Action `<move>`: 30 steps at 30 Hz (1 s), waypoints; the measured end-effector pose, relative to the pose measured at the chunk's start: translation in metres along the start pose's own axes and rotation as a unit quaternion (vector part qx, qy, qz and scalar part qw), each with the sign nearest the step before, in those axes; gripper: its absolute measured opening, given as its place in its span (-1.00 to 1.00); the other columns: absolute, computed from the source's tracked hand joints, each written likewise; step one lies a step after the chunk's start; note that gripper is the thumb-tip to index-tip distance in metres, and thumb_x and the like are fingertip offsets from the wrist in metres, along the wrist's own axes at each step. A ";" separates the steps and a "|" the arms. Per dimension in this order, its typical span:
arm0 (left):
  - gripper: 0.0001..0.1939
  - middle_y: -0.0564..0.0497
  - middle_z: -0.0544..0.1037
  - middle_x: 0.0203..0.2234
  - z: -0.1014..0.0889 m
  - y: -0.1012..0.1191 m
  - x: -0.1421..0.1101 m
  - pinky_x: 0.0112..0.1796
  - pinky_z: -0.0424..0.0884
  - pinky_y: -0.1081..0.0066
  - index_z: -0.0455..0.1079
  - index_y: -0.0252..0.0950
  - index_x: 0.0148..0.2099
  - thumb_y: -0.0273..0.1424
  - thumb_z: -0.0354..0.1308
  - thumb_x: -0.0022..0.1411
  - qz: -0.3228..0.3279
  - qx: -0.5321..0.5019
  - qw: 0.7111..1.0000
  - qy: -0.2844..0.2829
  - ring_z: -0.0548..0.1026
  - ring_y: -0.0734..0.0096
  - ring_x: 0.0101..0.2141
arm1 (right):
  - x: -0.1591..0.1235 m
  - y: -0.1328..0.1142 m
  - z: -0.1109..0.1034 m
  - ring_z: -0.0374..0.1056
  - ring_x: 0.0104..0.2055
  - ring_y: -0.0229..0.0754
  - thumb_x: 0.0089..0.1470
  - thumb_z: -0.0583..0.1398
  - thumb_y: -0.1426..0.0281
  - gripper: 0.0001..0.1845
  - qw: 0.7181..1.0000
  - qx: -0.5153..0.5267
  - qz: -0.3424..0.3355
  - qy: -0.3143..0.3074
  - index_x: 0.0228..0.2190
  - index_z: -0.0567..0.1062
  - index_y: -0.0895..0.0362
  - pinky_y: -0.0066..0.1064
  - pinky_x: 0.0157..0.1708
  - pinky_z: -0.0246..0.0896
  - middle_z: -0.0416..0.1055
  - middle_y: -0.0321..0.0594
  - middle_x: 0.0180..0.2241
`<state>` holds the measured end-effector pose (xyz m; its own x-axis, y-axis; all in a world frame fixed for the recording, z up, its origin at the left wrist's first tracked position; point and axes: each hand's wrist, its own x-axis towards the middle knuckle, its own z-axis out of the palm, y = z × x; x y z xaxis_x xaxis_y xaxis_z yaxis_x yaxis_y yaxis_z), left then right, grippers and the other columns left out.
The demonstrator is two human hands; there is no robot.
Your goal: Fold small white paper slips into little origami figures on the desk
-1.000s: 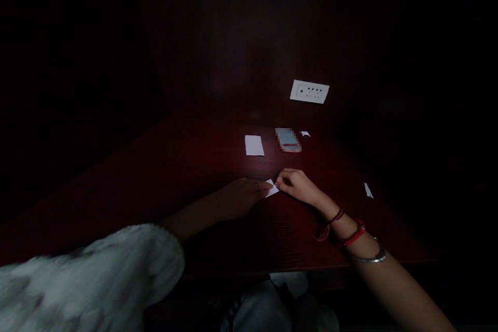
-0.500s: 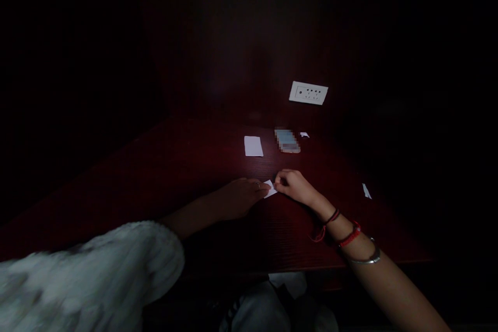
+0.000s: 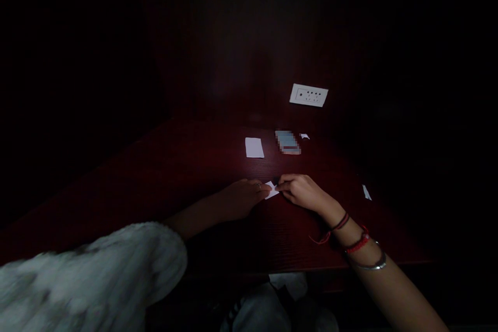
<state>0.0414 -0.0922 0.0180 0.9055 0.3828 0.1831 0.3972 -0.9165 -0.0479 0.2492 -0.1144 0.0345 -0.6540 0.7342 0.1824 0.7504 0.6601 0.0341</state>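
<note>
A small white piece of folded paper (image 3: 272,192) lies on the dark red table between my two hands. My left hand (image 3: 245,197), with a ring on one finger, reaches in from the left and presses its fingertips on the paper's left side. From the right, my right hand (image 3: 299,188) has its fingers closed at the paper's right corner, thumb and forefinger together. The fingertips cover parts of the paper, so its folds are hard to make out.
A white rectangular sheet (image 3: 254,148) lies beyond my hands, beside a blurred-out phone-like object (image 3: 288,142). White scraps lie by the wall (image 3: 304,136) and at the right (image 3: 366,192). A socket plate (image 3: 309,95) is on the wall. The table's front edge (image 3: 249,272) is near my lap.
My right hand has turned a little and lowered, its fingers now straighter and closer together at the paper's corner. The left hand stays on the paper. The whole view has shifted slightly.
</note>
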 end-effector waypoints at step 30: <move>-0.59 0.04 0.24 -0.06 -0.011 -0.006 -0.005 -0.13 0.15 0.38 0.10 -0.22 0.03 -0.59 -0.12 0.11 0.004 -0.059 0.998 -0.001 0.19 0.39 -0.10 | 0.010 -0.004 0.011 0.21 -0.43 -0.35 -0.07 0.07 0.52 -0.87 0.973 0.209 0.018 0.094 -0.46 0.42 0.20 -0.54 -0.40 0.09 0.30 -0.25 -0.48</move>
<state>0.0333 -0.0901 0.0285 0.9090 0.3749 0.1820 0.3689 -0.9270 0.0672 0.2391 -0.1077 0.0251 -0.5691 0.7421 0.3542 0.6428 0.6701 -0.3712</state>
